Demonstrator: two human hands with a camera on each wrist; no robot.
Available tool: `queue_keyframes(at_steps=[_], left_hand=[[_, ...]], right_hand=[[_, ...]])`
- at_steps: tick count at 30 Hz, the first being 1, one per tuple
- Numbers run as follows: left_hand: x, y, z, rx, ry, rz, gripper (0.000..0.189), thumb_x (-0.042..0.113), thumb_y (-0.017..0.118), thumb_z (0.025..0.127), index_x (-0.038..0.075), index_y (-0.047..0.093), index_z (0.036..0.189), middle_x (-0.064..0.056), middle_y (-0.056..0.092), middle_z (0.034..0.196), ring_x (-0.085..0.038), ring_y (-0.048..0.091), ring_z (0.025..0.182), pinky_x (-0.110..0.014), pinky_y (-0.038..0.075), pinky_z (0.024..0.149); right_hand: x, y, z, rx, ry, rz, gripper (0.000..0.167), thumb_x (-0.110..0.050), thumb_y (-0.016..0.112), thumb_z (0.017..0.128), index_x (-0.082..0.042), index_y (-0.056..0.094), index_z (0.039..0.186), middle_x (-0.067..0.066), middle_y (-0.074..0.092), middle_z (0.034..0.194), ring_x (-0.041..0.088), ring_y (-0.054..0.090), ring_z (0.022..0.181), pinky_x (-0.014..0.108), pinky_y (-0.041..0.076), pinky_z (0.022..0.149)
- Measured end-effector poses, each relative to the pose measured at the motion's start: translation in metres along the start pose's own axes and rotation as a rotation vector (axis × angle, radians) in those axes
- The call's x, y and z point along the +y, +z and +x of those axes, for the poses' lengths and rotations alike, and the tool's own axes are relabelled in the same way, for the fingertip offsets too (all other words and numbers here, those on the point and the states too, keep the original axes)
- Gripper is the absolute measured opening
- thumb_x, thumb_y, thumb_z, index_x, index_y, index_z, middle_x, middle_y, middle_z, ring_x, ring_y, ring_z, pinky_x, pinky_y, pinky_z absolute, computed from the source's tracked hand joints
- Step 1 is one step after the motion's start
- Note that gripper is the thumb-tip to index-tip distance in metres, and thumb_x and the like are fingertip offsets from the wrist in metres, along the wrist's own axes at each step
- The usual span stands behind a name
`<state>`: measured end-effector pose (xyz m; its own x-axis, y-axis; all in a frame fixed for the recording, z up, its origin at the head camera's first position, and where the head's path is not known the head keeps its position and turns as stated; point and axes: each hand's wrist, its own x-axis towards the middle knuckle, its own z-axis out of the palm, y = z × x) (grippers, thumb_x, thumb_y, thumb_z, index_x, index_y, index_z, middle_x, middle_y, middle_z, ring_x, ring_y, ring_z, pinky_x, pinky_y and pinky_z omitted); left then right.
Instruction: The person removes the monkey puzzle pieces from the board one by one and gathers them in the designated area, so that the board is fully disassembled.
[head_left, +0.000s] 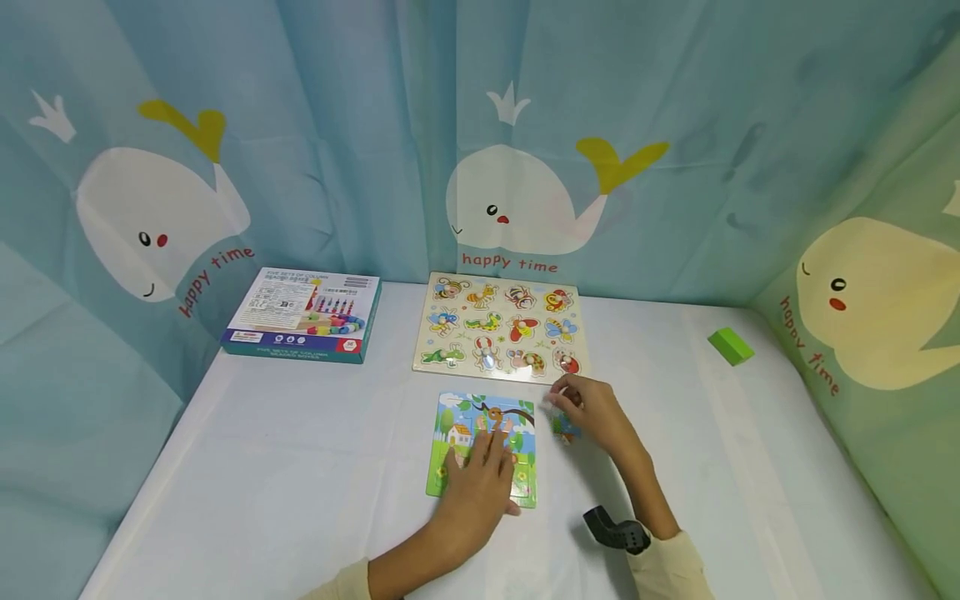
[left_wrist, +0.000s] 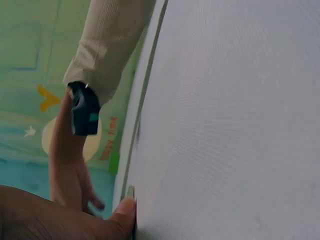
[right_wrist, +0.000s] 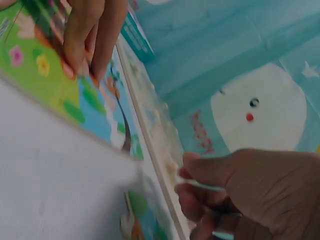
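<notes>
A square picture puzzle (head_left: 442, 475) with a house, a tree and a bird on a branch lies on the white table. My left hand (head_left: 476, 492) rests over its middle, with fingertips (right_wrist: 100, 67) on the picture. The left thumb (left_wrist: 125, 215) lies along the puzzle's near edge. Just right of the board, a loose puzzle piece (right_wrist: 145, 217) lies on the table, partly covered by my right hand (head_left: 596, 412) in the head view. The right hand hovers beside it with fingers loosely bent, and nothing shows between thumb and fingertips in the right wrist view.
Behind the puzzle lies a wooden insect peg board (head_left: 468, 342). A boxed bead toy (head_left: 300, 342) stands at the back left. A green block (head_left: 730, 346) sits at the far right. Whale-print curtains (head_left: 360, 167) hang around the table.
</notes>
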<state>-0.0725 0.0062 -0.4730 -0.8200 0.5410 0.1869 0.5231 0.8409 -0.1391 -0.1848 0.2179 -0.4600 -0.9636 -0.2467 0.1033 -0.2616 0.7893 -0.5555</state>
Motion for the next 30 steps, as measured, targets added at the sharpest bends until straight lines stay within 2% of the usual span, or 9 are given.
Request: queue_keyframes(at_steps=[3,6,9,11,14,16,19,23,30], left_hand=[[0.001,-0.001,-0.001,-0.014,0.002,0.026,0.066,0.048,0.074,0.082,0.007,0.06,0.131,-0.014,0.051,0.143,-0.03,0.049,0.13,-0.053,0.056,0.079],[0.002,0.001,-0.001,-0.011,-0.008,0.034,0.066,0.053,0.067,0.084,0.009,0.06,0.132,-0.012,0.05,0.145,-0.029,0.048,0.13,-0.053,0.055,0.08],[0.002,0.003,-0.001,-0.012,-0.016,0.015,0.067,0.058,0.061,0.085,0.011,0.059,0.132,-0.01,0.046,0.149,-0.029,0.048,0.13,-0.054,0.054,0.081],[0.002,0.005,-0.002,-0.015,-0.014,-0.003,0.068,0.059,0.059,0.085,0.011,0.059,0.132,-0.009,0.044,0.151,-0.03,0.048,0.13,-0.056,0.053,0.081],[0.002,0.004,-0.002,-0.021,-0.007,-0.035,0.066,0.057,0.059,0.086,0.009,0.058,0.131,-0.01,0.044,0.151,-0.032,0.048,0.131,-0.058,0.053,0.08],[0.002,0.004,-0.002,-0.017,-0.001,-0.045,0.064,0.057,0.06,0.086,0.009,0.058,0.129,-0.011,0.047,0.148,-0.033,0.048,0.13,-0.059,0.052,0.08],[0.003,0.004,-0.002,-0.004,0.007,-0.057,0.062,0.057,0.061,0.086,0.008,0.059,0.125,-0.012,0.05,0.143,-0.034,0.049,0.128,-0.059,0.052,0.079],[0.003,0.003,-0.001,-0.016,0.012,-0.061,0.064,0.057,0.062,0.085,0.008,0.058,0.125,-0.012,0.05,0.142,-0.034,0.049,0.127,-0.058,0.052,0.08],[0.0,0.002,0.001,-0.051,0.002,-0.066,0.065,0.057,0.063,0.084,0.008,0.056,0.127,-0.013,0.046,0.145,-0.034,0.045,0.129,-0.059,0.05,0.082]], right_hand=[[-0.012,0.006,0.012,-0.078,-0.136,0.063,0.012,-0.015,0.066,0.094,-0.005,0.071,0.096,0.002,0.064,0.071,0.005,0.048,0.061,0.022,0.042,0.054],[-0.025,0.012,0.024,-0.192,-0.223,0.123,0.014,-0.014,0.062,0.096,-0.004,0.071,0.1,0.005,0.068,0.08,0.003,0.052,0.065,0.023,0.046,0.059],[-0.035,0.019,0.033,-0.29,-0.297,0.138,0.016,-0.012,0.059,0.098,-0.005,0.071,0.105,0.007,0.07,0.086,0.007,0.056,0.068,0.023,0.048,0.063],[-0.041,0.024,0.038,-0.338,-0.331,0.143,0.017,-0.011,0.057,0.098,-0.005,0.071,0.107,0.007,0.071,0.089,0.01,0.06,0.071,0.023,0.049,0.067],[-0.045,0.032,0.044,-0.411,-0.358,0.168,0.02,-0.01,0.054,0.1,-0.005,0.071,0.109,0.007,0.071,0.085,0.014,0.064,0.071,0.023,0.051,0.066],[-0.046,0.037,0.047,-0.45,-0.356,0.173,0.021,-0.009,0.053,0.1,-0.005,0.071,0.109,0.006,0.07,0.082,0.012,0.062,0.068,0.022,0.051,0.065],[-0.046,0.042,0.05,-0.469,-0.372,0.151,0.021,-0.009,0.053,0.1,-0.007,0.072,0.107,0.004,0.068,0.081,0.006,0.056,0.065,0.021,0.049,0.062],[-0.047,0.043,0.051,-0.452,-0.431,0.093,0.02,-0.01,0.055,0.099,-0.01,0.074,0.105,0.001,0.069,0.088,0.002,0.052,0.069,0.022,0.048,0.066],[-0.052,0.042,0.054,-0.458,-0.475,0.071,0.019,-0.013,0.057,0.099,-0.01,0.075,0.105,0.002,0.072,0.098,0.009,0.058,0.082,0.025,0.049,0.076]])
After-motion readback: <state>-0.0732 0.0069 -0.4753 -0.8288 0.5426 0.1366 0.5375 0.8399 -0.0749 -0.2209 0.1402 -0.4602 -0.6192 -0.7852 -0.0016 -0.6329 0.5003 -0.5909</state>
